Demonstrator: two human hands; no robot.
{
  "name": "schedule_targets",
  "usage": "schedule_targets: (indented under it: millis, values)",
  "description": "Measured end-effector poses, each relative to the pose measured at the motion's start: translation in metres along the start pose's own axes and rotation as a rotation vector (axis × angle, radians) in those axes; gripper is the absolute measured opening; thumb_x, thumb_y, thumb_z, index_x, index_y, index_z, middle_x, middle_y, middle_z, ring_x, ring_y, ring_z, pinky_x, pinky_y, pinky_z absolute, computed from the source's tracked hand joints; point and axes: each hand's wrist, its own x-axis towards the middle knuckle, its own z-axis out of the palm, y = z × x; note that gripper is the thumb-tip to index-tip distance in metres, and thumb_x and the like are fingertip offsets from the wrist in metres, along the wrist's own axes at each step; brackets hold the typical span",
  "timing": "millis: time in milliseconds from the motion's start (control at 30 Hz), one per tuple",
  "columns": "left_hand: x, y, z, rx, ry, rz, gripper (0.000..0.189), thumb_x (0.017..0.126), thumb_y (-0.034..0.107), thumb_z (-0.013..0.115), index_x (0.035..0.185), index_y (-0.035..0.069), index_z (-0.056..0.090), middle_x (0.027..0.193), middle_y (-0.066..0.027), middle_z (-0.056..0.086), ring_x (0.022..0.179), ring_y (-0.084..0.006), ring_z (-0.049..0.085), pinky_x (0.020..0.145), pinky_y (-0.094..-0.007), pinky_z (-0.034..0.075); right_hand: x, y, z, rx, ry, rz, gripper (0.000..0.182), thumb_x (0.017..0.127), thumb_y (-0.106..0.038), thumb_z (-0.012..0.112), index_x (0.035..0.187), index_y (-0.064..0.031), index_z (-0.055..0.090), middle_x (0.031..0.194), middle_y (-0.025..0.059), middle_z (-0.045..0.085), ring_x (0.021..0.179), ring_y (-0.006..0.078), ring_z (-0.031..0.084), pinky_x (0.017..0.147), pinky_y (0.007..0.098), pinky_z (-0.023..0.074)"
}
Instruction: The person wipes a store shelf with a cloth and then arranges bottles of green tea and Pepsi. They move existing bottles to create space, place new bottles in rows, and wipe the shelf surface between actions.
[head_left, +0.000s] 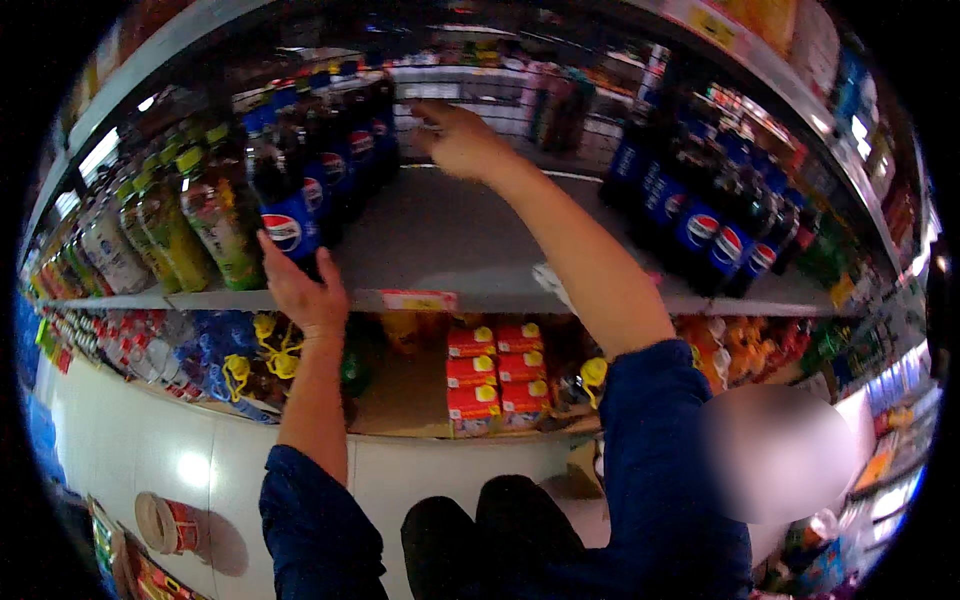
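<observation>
My left hand (306, 292) is around the lower part of a Pepsi bottle (283, 214), fingers on one side and thumb on the other. This bottle stands upright at the front of a row of Pepsi bottles (360, 142) on the grey shelf (450, 225). Deep over the same shelf reaches my right hand (461, 146), its blurred fingers apart and nothing visible in them. Behind it is a wire mesh back (495, 105). Another group of Pepsi bottles (701, 225) stands to the right. A white cloth or wrapper (551, 279) lies partly hidden under my right forearm.
Green-capped drink bottles (217, 217) stand left of the Pepsi. The shelf's front edge carries a price tag (418, 300). Below are stacked red boxes (499, 367) and bottles with yellow handles (281, 360). A bucket-like tub (166, 523) is on the floor. Someone's blurred head (780, 454) is at right.
</observation>
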Motion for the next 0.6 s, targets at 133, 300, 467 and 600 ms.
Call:
schedule_targets:
  millis: [133,300,467,600]
  values:
    - [-0.003,0.017,0.006,-0.031,-0.045,-0.043,0.074,0.085,0.026,0.057,0.139,-0.005,0.02,0.122,-0.0307,0.045,0.105,-0.0447,0.047,0.089,-0.0455,0.039,-0.135,-0.044,-0.107,-0.172,0.012,-0.239,0.025,0.084,-0.013,0.057,0.108,-0.0066,0.062,0.107,0.0147,0.06,0.1,0.031,0.056,0.09,0.0381,0.0427]
    - [-0.004,0.015,0.005,0.009,-0.023,0.028,0.074,0.088,0.029,0.056,0.14,-0.005,0.017,0.123,-0.0321,0.043,0.106,-0.0467,0.047,0.087,-0.0484,0.04,-0.244,0.019,-0.146,-0.307,0.323,0.044,0.017,0.081,-0.012,0.057,0.095,-0.0066,0.065,0.094,0.0104,0.062,0.091,0.0294,0.056,0.08,0.0394,0.0439]
    - [0.002,0.023,0.0,-0.04,0.06,0.108,0.075,0.087,0.032,0.059,0.139,-0.005,0.019,0.134,-0.028,0.034,0.119,-0.0413,0.038,0.1,-0.046,0.031,-0.296,0.082,-0.131,-0.532,0.304,0.064,0.014,0.084,-0.017,0.056,0.091,-0.0081,0.064,0.094,0.0063,0.062,0.091,0.026,0.056,0.077,0.0386,0.0414]
    - [-0.006,0.108,0.001,-0.306,0.169,0.245,0.068,0.083,0.028,0.064,0.133,-0.004,0.032,0.131,-0.0217,0.041,0.12,-0.0347,0.04,0.103,-0.0429,0.029,-0.297,0.093,-0.125,-0.652,0.316,0.125,0.015,0.084,-0.021,0.054,0.084,-0.0097,0.063,0.091,0.0044,0.061,0.088,0.0248,0.055,0.074,0.0402,0.0382]
